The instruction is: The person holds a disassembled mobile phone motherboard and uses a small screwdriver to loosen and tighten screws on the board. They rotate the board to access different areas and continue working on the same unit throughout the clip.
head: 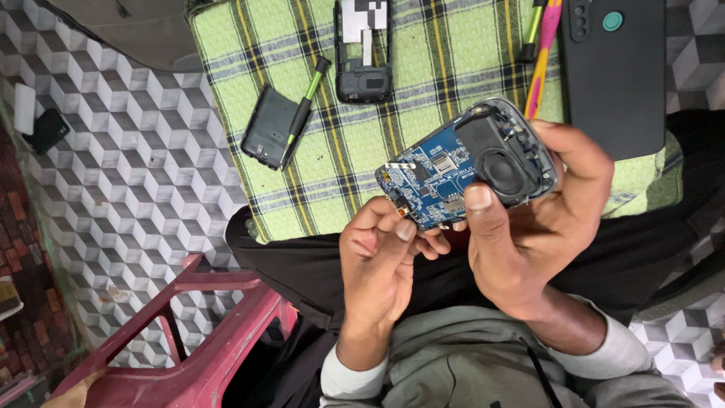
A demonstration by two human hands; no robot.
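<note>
My right hand (544,227) grips an opened mobile phone (468,170), its blue circuit board and round black speaker exposed, with my thumb pressed on its lower edge. My left hand (377,261) curls just below the board's left end, fingertips touching the board's corner. Both hands hover over my lap, in front of a green checked cloth (340,151).
On the cloth lie a black battery (266,136) with a green-tipped screwdriver (306,106) across it, a black phone frame (363,53), a large dark phone back (615,72) and pink and yellow tools (542,57). A maroon plastic stool (189,340) stands lower left; a small black item (47,130) lies on the patterned floor.
</note>
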